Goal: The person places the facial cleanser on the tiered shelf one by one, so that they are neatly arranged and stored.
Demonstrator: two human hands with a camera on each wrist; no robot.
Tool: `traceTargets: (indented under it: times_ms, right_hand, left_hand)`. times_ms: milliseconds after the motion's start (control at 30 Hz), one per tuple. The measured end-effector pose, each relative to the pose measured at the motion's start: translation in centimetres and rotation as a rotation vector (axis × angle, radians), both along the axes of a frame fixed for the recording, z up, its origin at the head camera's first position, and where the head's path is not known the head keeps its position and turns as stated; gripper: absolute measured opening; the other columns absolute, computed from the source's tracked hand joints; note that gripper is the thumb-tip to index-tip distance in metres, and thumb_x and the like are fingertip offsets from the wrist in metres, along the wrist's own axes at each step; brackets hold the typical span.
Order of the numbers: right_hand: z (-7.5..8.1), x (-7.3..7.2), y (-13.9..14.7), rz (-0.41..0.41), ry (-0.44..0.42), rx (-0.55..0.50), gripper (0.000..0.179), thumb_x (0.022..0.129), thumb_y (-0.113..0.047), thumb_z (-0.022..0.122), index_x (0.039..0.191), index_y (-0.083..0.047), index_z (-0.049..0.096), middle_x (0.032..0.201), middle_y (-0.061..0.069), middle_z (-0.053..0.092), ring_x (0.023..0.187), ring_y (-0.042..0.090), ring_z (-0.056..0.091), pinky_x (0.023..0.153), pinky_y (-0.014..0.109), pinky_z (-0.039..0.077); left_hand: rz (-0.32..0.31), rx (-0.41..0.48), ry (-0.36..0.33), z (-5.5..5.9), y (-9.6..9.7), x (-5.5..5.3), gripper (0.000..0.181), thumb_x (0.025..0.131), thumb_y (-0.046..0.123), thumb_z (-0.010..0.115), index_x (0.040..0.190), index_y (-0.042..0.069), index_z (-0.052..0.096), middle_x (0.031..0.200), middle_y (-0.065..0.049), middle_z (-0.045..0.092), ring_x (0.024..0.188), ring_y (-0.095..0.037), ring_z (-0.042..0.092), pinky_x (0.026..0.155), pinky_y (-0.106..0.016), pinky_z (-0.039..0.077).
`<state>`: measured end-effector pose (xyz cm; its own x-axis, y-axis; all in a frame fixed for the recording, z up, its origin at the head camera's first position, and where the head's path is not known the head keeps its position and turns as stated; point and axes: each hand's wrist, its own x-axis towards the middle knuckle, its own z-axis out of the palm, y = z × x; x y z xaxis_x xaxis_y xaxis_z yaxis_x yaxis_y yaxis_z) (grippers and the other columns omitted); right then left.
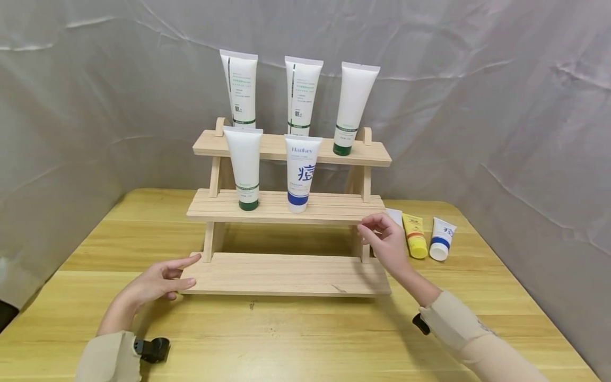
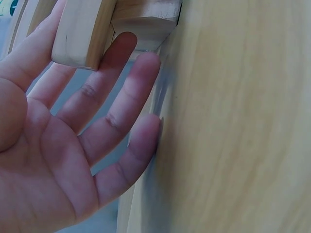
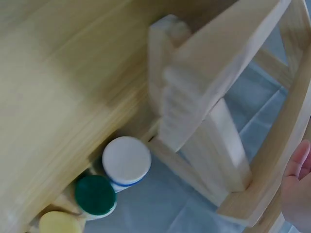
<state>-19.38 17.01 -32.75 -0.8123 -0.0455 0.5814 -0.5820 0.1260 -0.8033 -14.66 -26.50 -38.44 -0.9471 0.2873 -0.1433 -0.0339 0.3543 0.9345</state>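
A glossy, yellow-grained wooden worktop (image 1: 296, 339) gives open room between the person's two beige sleeves (image 1: 107, 355). The left hand (image 1: 155, 281), its fingers extended and spread, straddles the lowest shelf's left end on a pale wooden three-tier stand (image 1: 286, 276). The right hand (image 1: 389, 244), fingers bent, is at the middle shelf's right front corner; whether it grips there cannot be told. Beyond it, a yellow tube (image 1: 414, 233) and a small blue-banded white tube (image 1: 441, 239) lie inside the worktop's right edge. A green-capped white tube (image 1: 246, 170) and a blue-lettered white tube (image 1: 302, 175) stand on the middle shelf, three tall white tubes (image 1: 241, 87) on the top one. Wrinkled grey cloth (image 1: 477, 132) hangs behind.
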Motion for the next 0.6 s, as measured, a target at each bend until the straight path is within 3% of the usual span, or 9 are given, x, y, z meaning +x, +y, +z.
traceTargets:
  times_ms: [200, 433, 600]
  right_hand:
    - [-0.6, 0.4, 1.6, 0.016, -0.033, -0.013, 0.007, 0.080, 0.013, 0.057, 0.085, 0.016, 0.053, 0.070, 0.008, 0.059, 0.059, 0.012, 0.057, 0.048, 0.020, 0.047]
    - [-1.6, 0.9, 3.6, -0.005, -0.087, 0.041, 0.005, 0.082, 0.012, 0.055, 0.085, 0.015, 0.052, 0.066, -0.002, 0.060, 0.054, 0.010, 0.056, 0.046, 0.020, 0.045]
    - [-2.2, 1.2, 5.2, -0.020, -0.105, 0.063, 0.004, 0.083, 0.011, 0.054, 0.084, 0.015, 0.053, 0.066, 0.000, 0.060, 0.052, 0.012, 0.055, 0.045, 0.021, 0.045]
  left_hand:
    - [-0.022, 0.005, 0.009, 0.0, 0.0, -0.1, 0.065, 0.083, 0.019, 0.065, 0.135, 0.000, 0.032, 0.117, -0.023, 0.051, 0.073, -0.011, 0.050, 0.057, -0.029, 0.045]
    - [-0.035, 0.017, 0.014, 0.0, 0.0, -0.1, 0.065, 0.084, 0.018, 0.064, 0.135, -0.001, 0.030, 0.121, -0.027, 0.047, 0.072, -0.010, 0.050, 0.056, -0.028, 0.044]
    - [-0.045, 0.024, 0.008, 0.0, 0.0, -0.1, 0.065, 0.083, 0.017, 0.064, 0.135, -0.002, 0.029, 0.117, -0.024, 0.052, 0.072, -0.010, 0.051, 0.054, -0.027, 0.043]
